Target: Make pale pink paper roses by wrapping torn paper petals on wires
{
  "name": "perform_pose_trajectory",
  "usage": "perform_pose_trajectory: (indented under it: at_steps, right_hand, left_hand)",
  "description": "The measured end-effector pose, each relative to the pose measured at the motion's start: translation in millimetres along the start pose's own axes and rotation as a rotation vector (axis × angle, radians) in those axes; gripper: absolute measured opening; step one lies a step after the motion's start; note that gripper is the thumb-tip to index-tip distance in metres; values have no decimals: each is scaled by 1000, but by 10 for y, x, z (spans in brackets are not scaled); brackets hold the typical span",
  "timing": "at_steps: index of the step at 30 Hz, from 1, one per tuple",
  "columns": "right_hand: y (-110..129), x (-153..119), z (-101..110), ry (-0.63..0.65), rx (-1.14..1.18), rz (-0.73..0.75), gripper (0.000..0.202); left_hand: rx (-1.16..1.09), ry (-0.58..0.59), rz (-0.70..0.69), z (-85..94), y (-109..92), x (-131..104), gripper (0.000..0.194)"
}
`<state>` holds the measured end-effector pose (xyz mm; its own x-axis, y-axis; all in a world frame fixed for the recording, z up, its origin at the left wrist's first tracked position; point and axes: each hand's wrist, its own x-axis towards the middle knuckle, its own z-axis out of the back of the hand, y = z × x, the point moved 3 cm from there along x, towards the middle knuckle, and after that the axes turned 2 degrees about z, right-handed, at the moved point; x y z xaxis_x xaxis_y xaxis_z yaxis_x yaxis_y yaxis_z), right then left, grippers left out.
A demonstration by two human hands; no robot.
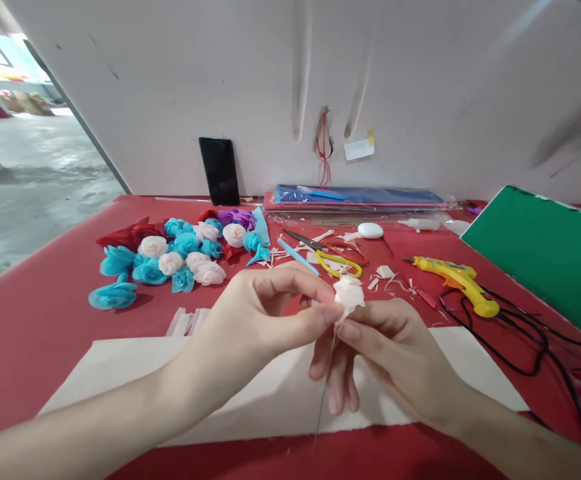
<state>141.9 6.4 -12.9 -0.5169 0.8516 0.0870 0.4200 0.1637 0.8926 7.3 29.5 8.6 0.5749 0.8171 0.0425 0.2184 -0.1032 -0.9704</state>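
Between both hands, above the table, is a pale pink paper flower [349,295] on a thin wire stem [324,393] that hangs down. My left hand [275,310] pinches the flower's left side between thumb and index finger. With thumb and index finger, my right hand [390,353] grips the flower's base where the wire begins; its other fingers hang loosely below. Under the hands lies a cream paper sheet [135,360]. Just beyond them are scissors [325,252] with yellow and red handles and a light blue stick [298,256].
Blue, pink, red and purple paper flowers [183,243] are heaped at left. At right lies a yellow glue gun [458,280] with a black cable [535,370], beside a green board [545,253]. A phone [219,171] leans on the wall. Paper scraps [384,272] surround the scissors.
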Motion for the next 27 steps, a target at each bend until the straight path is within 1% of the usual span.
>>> perform_pose_trajectory:
  at_steps: [4, 6, 8, 13, 17, 23, 27]
  right_hand:
    - [28, 2, 11, -5, -32, -3, 30]
    - [35, 5, 17, -6, -30, 2, 31]
    - [35, 9, 18, 8, -22, 6, 32]
    - [25, 15, 16, 59, 39, 21, 30]
    - [13, 17, 21, 63, 37, 4, 30]
    - [10, 14, 8, 45, 17, 4, 26]
    - [45, 4, -1, -23, -54, 63, 28]
  left_hand:
    - [108, -88, -45, 42, -22, -2, 14]
    - [113, -103, -50, 48, -29, 4, 13]
    - [79, -79, -41, 38, -23, 10, 13]
    - [-66, 28, -17, 2, 6, 12, 15]
    - [-121, 71, 8, -8, 6, 7, 12]
    - [-114, 72, -2, -12, 3, -5, 11]
    - [-86, 32, -36, 1, 16, -4, 12]
